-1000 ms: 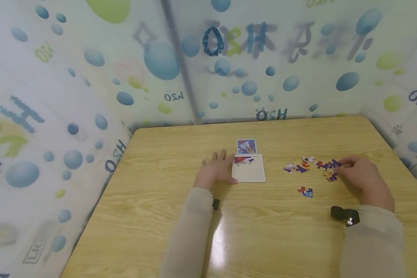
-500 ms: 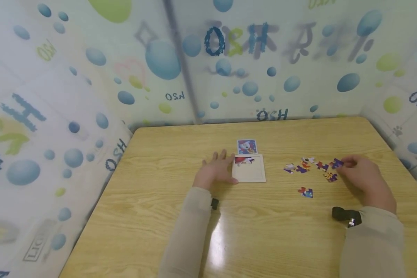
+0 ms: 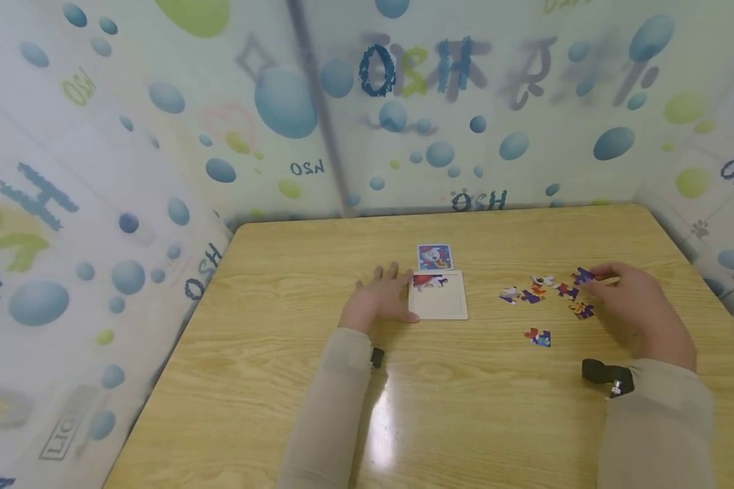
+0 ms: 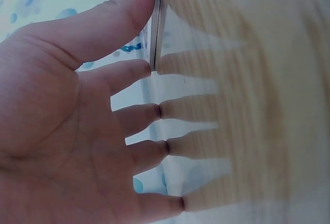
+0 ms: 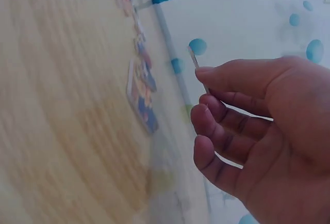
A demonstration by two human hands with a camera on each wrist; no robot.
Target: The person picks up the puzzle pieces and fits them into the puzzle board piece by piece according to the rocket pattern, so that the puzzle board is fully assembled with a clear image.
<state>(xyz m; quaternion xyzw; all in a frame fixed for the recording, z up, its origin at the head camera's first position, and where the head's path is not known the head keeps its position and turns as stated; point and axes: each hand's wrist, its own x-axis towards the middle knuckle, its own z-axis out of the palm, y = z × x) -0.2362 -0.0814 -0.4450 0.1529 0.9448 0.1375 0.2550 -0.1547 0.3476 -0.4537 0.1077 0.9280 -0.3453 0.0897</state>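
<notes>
My right hand point(image 3: 639, 305) pinches a purple puzzle piece point(image 3: 582, 275) between thumb and fingers. In the right wrist view this piece shows edge-on, raised off the tabletop. My left hand point(image 3: 379, 297) rests its spread fingertips on the table, with thumb and index finger touching the left edge of a cream puzzle board point(image 3: 440, 305). A partial red, white and purple picture fills the board's upper left corner. Behind the board lies a small picture card point(image 3: 434, 257) of a white character on blue.
Several loose puzzle pieces point(image 3: 533, 296) lie right of the board. A red and blue piece point(image 3: 537, 337) is nearer the front, and a yellow and purple one point(image 3: 582, 310) sits by my right hand. The wooden table point(image 3: 465, 407) meets a patterned wall point(image 3: 404, 156) behind.
My right hand has picked up the purple piece from among the others and moved it slightly up and left. The left hand stays put at the board.
</notes>
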